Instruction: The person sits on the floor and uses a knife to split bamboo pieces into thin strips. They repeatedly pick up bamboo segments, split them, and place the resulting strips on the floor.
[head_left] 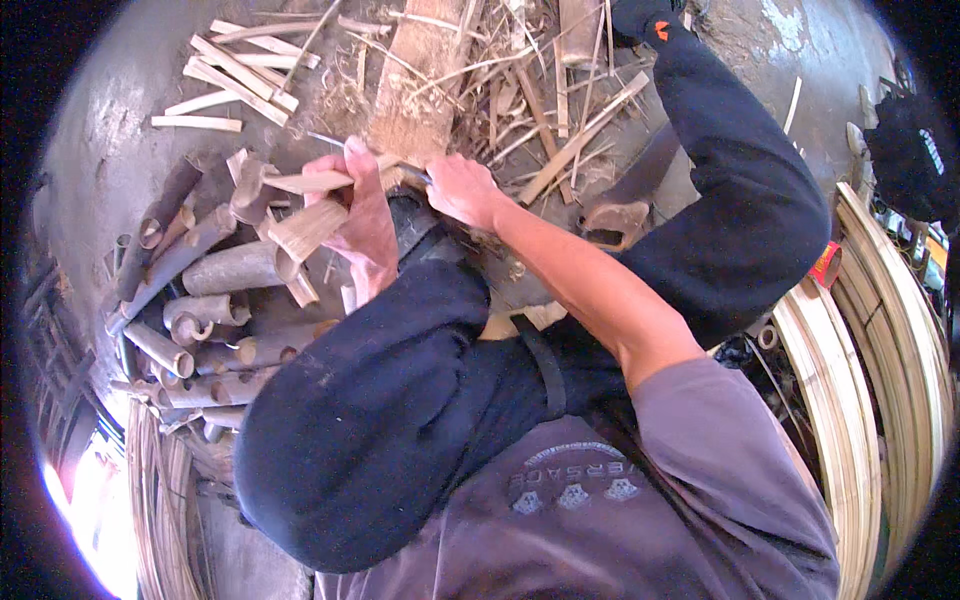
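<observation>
My left hand (362, 225) is closed round a pale bamboo strip (310, 182), which sticks out to the left. My right hand (462, 190) is wrapped round the end of a knife (418, 176). Its thin metal blade seems to run leftward behind my left thumb, and its tip shows past that thumb. Between the two hands the blade meets the end of a pale piece, partly hidden by my fingers. A broader split bamboo piece (308, 228) lies against my left hand; whether I grip it too cannot be told.
A wooden board (418, 75) extends away beyond my hands, amid shavings and loose strips (545, 130). Split pieces (240, 75) lie at the far left. Cut bamboo tubes (235, 268) are piled left of my knee. Long bundled strips (830, 400) curve along the right side.
</observation>
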